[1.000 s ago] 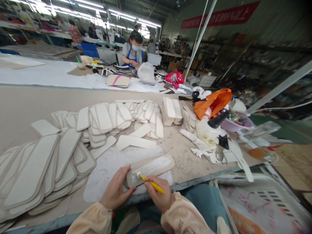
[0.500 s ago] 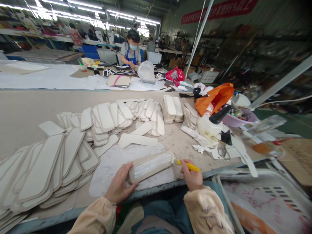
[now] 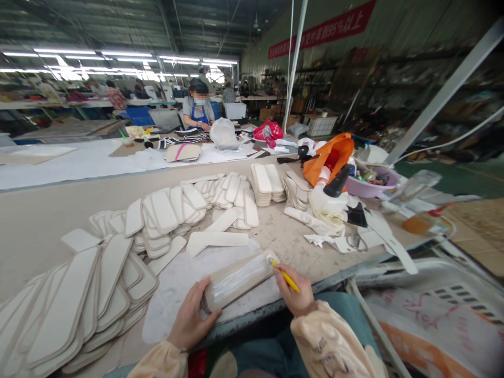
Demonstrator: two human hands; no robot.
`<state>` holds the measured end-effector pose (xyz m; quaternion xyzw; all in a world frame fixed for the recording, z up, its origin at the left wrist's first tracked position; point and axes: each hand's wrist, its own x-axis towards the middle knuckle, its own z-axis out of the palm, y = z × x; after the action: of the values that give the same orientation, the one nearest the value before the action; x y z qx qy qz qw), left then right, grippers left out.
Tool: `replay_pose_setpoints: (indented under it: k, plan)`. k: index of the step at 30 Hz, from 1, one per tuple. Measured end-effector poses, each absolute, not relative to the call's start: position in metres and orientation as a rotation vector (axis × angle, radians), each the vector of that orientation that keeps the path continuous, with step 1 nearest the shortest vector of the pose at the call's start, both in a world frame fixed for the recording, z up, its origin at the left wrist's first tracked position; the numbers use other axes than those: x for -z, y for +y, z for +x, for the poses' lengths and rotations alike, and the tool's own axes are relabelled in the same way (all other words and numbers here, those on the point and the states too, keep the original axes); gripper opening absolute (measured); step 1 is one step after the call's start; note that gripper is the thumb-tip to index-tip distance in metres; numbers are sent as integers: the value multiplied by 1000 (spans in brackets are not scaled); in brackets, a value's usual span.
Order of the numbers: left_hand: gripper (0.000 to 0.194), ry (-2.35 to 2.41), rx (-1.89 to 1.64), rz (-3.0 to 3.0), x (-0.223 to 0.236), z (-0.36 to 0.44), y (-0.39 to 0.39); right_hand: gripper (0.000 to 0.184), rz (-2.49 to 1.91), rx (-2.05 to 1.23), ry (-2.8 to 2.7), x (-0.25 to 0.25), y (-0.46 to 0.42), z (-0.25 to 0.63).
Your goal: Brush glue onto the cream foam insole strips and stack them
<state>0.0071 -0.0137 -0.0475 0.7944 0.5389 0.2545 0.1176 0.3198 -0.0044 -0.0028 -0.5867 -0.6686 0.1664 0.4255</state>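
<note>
A long beige panel with rounded corners (image 3: 240, 279) lies slanted on a white sheet (image 3: 165, 307) near the table's front edge. A wet, whitish glossy coat covers much of its top. Around its left end, my left hand (image 3: 192, 312) grips it, fingers at the far side and thumb at the near side. My right hand (image 3: 297, 294) pinches the yellow handle of a brush (image 3: 289, 278), whose bristles touch the panel's right end. Just beyond the panel lie two loose pale strips, one a bent strip (image 3: 218, 240) resting across the other.
Overlapping piles of pale panels (image 3: 71, 299) spread over the left and middle of the table. To the right are a white jug with a black spout (image 3: 326, 202), scissors (image 3: 356, 242), an orange bag (image 3: 328, 157) and a purple basin (image 3: 372, 184). A co-worker (image 3: 199, 107) sits beyond.
The brush and my right hand have moved slightly left, and the handle now points more steeply toward me. My left hand keeps its hold on the panel. The camera view has tilted up.
</note>
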Motion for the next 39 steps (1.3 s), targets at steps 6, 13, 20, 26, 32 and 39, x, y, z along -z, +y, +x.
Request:
replay_pose_setpoints:
  k: [6, 13, 20, 26, 32, 39]
  plan:
    - [70, 1552, -726, 2275, 43, 9, -16, 27, -1408, -597, -1603, 10, -5, 304]
    - [78, 1535, -781, 2184, 40, 13, -19, 37, -1231, -1263, -1183, -5, -20, 233]
    - [82, 1516, -775, 2132, 42, 12, -20, 33, -1217, -1439, -1173, 4, -16, 221]
    - [79, 1525, -776, 2139, 40, 13, -20, 32, -1242, -1394, -1051, 0, -8, 228]
    - [82, 1509, -784, 2136, 41, 12, -20, 34, -1194, -1471, -1113, 8, -12, 209]
    - [75, 1526, -854, 2156, 40, 11, -21, 37, -1182, -1158, -1019, -26, 11, 260]
